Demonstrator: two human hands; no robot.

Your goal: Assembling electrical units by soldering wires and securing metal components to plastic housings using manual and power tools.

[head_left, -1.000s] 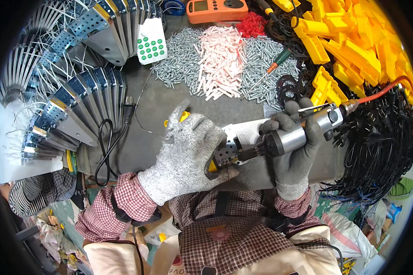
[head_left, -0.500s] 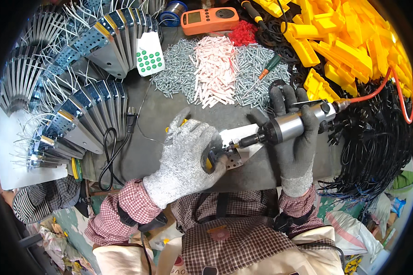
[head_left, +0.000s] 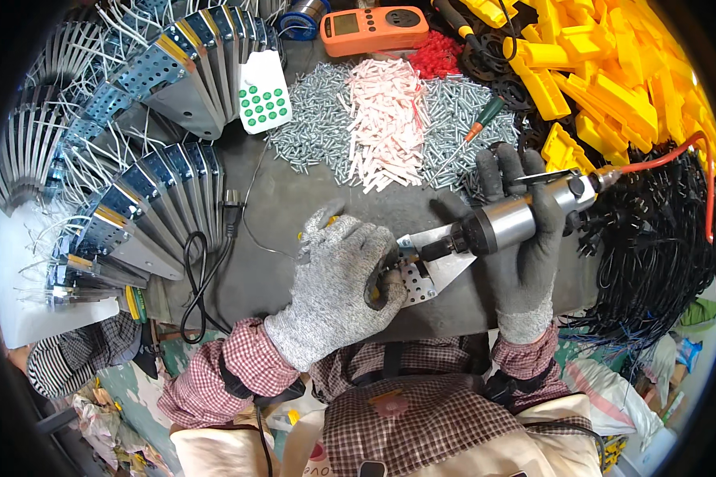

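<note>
Head view: the gloved left hand (head_left: 336,278) lies closed over a perforated metal bracket (head_left: 423,270) on the grey mat (head_left: 294,207), pressing it down near the table's front edge. The gloved right hand (head_left: 525,238) is wrapped around a silver power screwdriver (head_left: 511,221), whose tip meets the bracket. Piles of screws (head_left: 318,127) lie well behind.

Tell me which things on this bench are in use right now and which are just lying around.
In use: left hand pressing perforated metal bracket; right hand gripping pneumatic screwdriver.

Lying about: screw piles, pink plugs, orange meter, yellow plastic parts, black cables.
</note>
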